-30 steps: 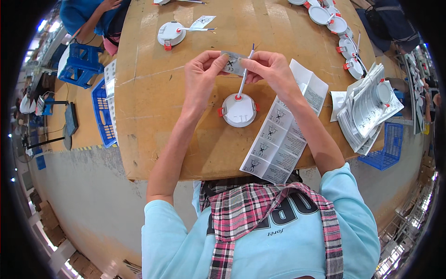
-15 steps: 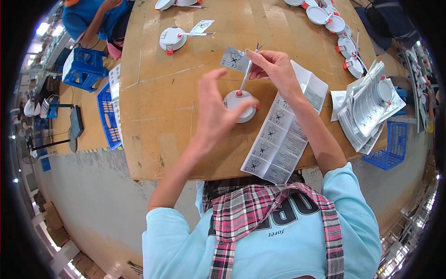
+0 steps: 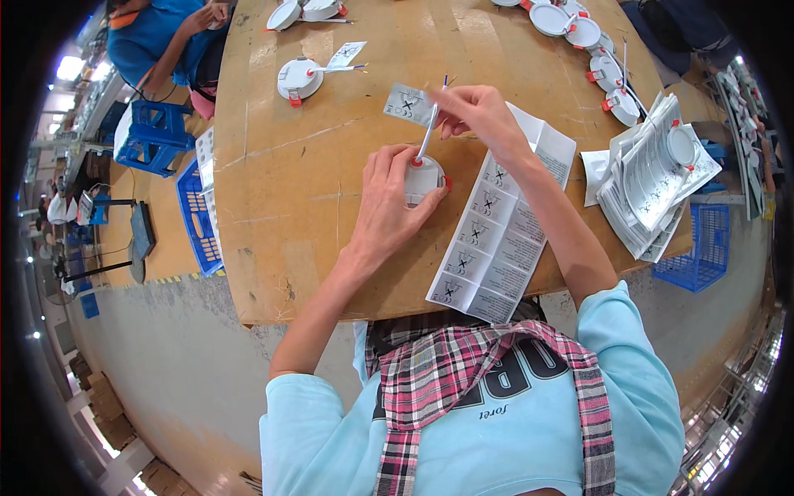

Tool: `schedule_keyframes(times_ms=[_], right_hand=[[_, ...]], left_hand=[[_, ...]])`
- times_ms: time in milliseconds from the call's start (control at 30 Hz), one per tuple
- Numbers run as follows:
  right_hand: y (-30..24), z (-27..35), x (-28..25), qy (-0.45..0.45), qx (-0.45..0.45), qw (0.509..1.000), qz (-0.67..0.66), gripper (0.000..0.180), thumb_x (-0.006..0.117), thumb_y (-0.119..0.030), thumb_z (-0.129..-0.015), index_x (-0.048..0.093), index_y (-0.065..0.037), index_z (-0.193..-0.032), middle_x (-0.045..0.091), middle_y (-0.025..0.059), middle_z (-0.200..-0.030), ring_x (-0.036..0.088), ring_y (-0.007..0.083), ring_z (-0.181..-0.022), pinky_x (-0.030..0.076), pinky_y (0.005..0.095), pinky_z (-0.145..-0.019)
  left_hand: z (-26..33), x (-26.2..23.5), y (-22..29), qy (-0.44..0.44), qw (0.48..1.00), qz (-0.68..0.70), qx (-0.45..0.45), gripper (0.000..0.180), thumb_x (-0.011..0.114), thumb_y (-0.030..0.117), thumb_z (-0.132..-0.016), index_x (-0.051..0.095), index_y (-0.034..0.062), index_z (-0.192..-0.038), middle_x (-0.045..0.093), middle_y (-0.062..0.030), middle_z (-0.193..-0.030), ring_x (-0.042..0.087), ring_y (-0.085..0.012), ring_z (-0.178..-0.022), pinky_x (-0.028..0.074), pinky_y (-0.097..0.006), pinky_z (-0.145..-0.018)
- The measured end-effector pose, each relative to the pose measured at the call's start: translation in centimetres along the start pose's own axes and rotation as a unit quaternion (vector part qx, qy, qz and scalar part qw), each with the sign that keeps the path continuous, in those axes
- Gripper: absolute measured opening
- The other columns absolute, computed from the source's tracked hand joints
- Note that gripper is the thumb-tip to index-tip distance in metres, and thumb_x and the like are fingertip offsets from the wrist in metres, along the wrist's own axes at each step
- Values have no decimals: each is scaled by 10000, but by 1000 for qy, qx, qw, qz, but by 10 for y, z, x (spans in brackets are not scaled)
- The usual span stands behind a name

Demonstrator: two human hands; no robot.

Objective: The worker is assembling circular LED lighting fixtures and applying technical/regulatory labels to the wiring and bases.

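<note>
A round white downlight [image 3: 423,183] with red clips lies on the table in front of me. My left hand [image 3: 385,197] is closed round its left side, fingers behind and thumb on the near edge. From a red grommet on the lamp, a white cable [image 3: 428,142] slants up to bare wire ends. A silver-grey printed label [image 3: 405,104] sticks out to the left near the top of the cable. My right hand [image 3: 481,117] pinches the label's right end against the cable, its fingertips slightly blurred. Beneath my right forearm is a creased sheet of labels [image 3: 488,240].
Another labelled downlight [image 3: 298,78] lies at the far left, with more beyond it. Several downlights [image 3: 582,33] line the far right. A pile of printed sheets [image 3: 649,186] carries one lamp at the right. Blue baskets [image 3: 195,219] flank the table. A person in blue [image 3: 157,41] sits far left.
My left hand has come down from above the downlight and closed on it. My right hand has shifted slightly left and up, to the label's end at the cable.
</note>
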State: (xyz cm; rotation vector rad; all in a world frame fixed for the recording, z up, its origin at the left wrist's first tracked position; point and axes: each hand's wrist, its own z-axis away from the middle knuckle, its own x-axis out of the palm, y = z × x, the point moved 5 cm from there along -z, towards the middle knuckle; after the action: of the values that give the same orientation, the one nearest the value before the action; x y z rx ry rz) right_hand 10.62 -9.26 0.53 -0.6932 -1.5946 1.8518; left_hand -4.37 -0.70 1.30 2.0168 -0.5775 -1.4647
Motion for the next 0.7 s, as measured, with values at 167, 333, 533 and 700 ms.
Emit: schedule_keyframes(times_ms=[167,333,533,700], right_hand=[[-6,1,-8,10,-24,998,64,374,605,-331,-895,675,26,-808,655,64,-714,590,86,-592,466,210,-575],[-29,-9,-65,204,-168,939,220,231,667,-207,-823,676,-7,-938,677,82,-801,617,137,-685,498,272,-666],[-43,-35,-161,457,-258,660,537,273,674,-131,-728,664,-79,-995,566,140,-1112,484,332,-1055,462,413,-846],[-29,-82,-197,379,-208,684,588,226,618,-38,-708,688,-67,-920,577,158,-1069,487,359,-1039,481,408,-827]], left_hand=[[-3,-1,-1,0,1000,-8,30,515,708,183,-745,512,-50,-1159,498,-185,-1125,479,-332,-1057,389,-405,-942],[0,-52,-57,49,994,-71,-60,529,674,225,-773,495,-66,-1178,492,-225,-1184,440,-357,-1153,342,-419,-997],[-3,-88,-46,154,982,-104,-45,571,655,252,-816,456,-25,-1275,426,-201,-1299,388,-335,-1234,289,-412,-1037],[5,-66,-37,142,978,-151,-7,541,668,192,-801,469,23,-1275,403,-176,-1327,357,-326,-1255,245,-440,-1051]])
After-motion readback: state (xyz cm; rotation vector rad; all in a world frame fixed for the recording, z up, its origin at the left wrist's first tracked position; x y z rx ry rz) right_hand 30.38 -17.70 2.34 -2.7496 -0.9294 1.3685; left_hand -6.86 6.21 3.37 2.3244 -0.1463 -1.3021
